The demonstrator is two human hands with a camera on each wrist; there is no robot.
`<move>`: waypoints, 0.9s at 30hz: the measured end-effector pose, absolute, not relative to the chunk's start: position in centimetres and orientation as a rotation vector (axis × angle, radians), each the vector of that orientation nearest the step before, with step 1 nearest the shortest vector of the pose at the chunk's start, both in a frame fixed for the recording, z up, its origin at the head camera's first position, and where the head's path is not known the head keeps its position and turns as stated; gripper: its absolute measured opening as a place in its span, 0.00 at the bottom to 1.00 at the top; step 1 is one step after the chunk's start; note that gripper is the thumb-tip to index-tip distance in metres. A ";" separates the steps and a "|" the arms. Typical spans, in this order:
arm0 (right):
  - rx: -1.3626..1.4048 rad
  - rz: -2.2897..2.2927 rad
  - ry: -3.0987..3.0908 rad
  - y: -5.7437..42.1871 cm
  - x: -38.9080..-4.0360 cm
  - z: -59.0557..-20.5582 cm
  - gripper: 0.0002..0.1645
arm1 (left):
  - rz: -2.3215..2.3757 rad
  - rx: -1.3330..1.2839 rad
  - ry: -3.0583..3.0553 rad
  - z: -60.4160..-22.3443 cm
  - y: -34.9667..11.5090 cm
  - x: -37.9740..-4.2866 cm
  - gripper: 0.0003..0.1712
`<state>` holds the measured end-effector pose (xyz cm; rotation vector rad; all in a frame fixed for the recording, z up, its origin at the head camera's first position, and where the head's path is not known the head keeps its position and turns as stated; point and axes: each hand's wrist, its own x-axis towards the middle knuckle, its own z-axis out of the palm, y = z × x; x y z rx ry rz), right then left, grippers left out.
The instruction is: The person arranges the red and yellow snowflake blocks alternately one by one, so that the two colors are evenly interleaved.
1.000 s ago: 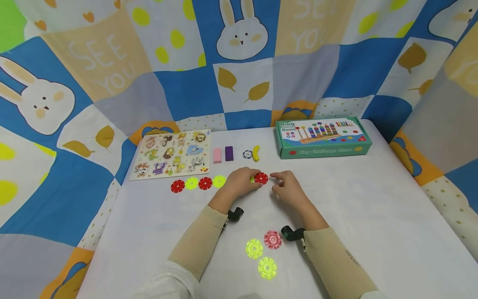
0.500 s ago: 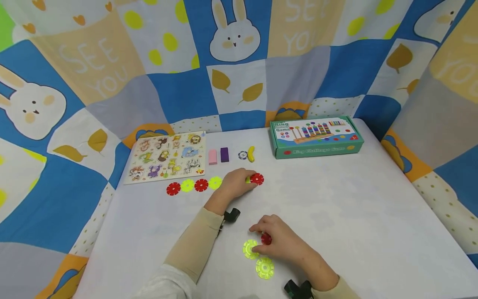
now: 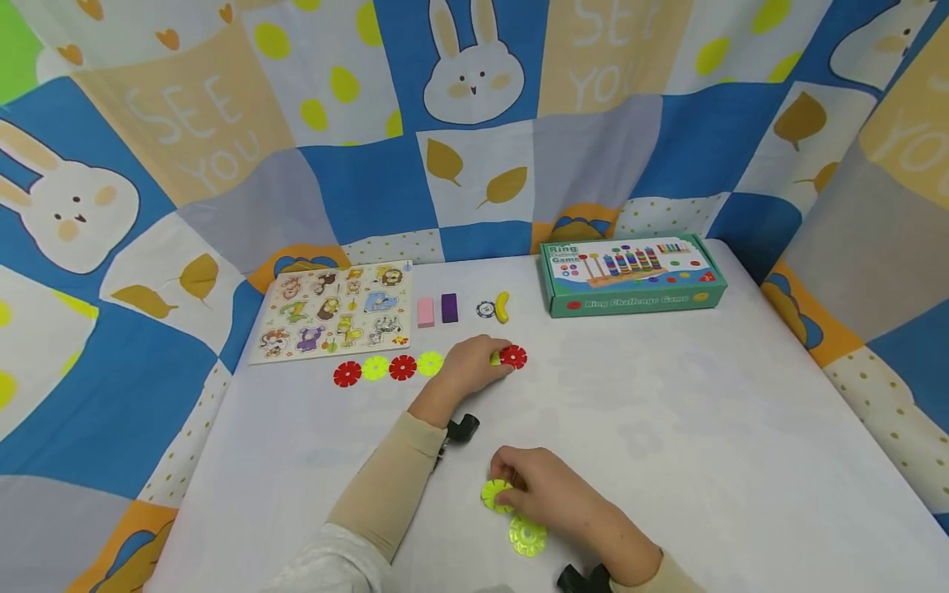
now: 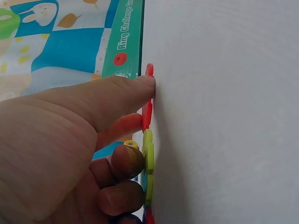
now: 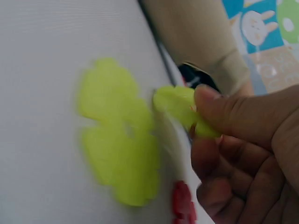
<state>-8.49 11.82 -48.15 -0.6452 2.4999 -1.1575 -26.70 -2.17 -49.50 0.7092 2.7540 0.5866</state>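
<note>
My left hand (image 3: 470, 364) pinches a red flower-shaped disc (image 3: 515, 357) by its edges, at the right end of a row of red and yellow-green discs. The left wrist view shows the thumb on that red disc (image 4: 147, 114) and other fingers against a yellow-green disc (image 4: 148, 161). Nearer the body, my right hand (image 3: 559, 498) pinches a yellow-green flower disc (image 3: 495, 496) between thumb and fingers. This pinched disc (image 5: 175, 102) looks tilted up in the right wrist view. Another yellow-green disc (image 3: 528, 537) lies beside that hand; a red disc (image 5: 183, 203) lies beyond its fingers.
Behind the row lie an animal puzzle board (image 3: 334, 313), a pink block (image 3: 426, 313), a purple block (image 3: 449, 308), a small patterned chip (image 3: 485, 310) and a yellow banana-shaped piece (image 3: 502, 307). A green game box (image 3: 633, 276) stands at the back right.
My right hand has moved from beside the row's red end disc down toward the loose discs and now pinches a yellow-green one. The left hand stays on the red disc.
</note>
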 end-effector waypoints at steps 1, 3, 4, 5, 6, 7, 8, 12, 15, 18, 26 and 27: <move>-0.599 -1.235 2.433 12.0 -8.7 -47.8 0.13 | 0.580 0.712 2.757 -49.5 -2.2 -26.7 0.28; -0.522 -1.343 2.357 12.5 -9.3 -47.0 0.15 | 0.571 0.713 2.760 -49.5 -2.2 -26.7 0.28; -0.487 -1.384 2.337 12.8 -9.7 -46.5 0.17 | 0.564 0.714 2.763 -49.5 -2.2 -26.7 0.28; -0.454 -1.419 2.326 13.2 -10.1 -46.1 0.19 | 0.560 0.715 2.764 -49.6 -2.2 -26.7 0.28; -0.414 -1.456 2.315 13.5 -10.5 -45.7 0.21 | 0.560 0.715 2.764 -49.6 -2.2 -26.7 0.29; -0.370 -1.483 2.313 13.9 -11.0 -45.3 0.23 | 0.555 0.717 2.767 -49.6 -2.2 -26.7 0.29; -0.321 -1.503 2.322 14.4 -11.6 -45.0 0.24 | 0.552 0.715 2.768 -49.6 -2.2 -26.7 0.29; -0.115 -1.528 2.441 16.1 -14.2 -44.7 0.28 | 0.540 0.714 2.775 -49.6 -2.3 -26.8 0.30; 0.011 -1.449 2.589 17.3 -16.7 -45.4 0.31 | 0.542 0.719 2.774 -49.6 -2.3 -26.8 0.29; 0.082 -1.336 2.700 18.2 -19.1 -46.6 0.31 | 0.556 0.716 2.767 -49.5 -2.4 -26.8 0.29; 0.067 -1.104 2.864 18.6 -22.5 -49.2 0.27 | 0.530 0.726 2.758 -49.6 -2.2 -26.8 0.29; 0.054 -1.084 2.871 18.7 -22.6 -49.3 0.28 | 0.523 0.726 2.759 -49.6 -2.2 -26.9 0.29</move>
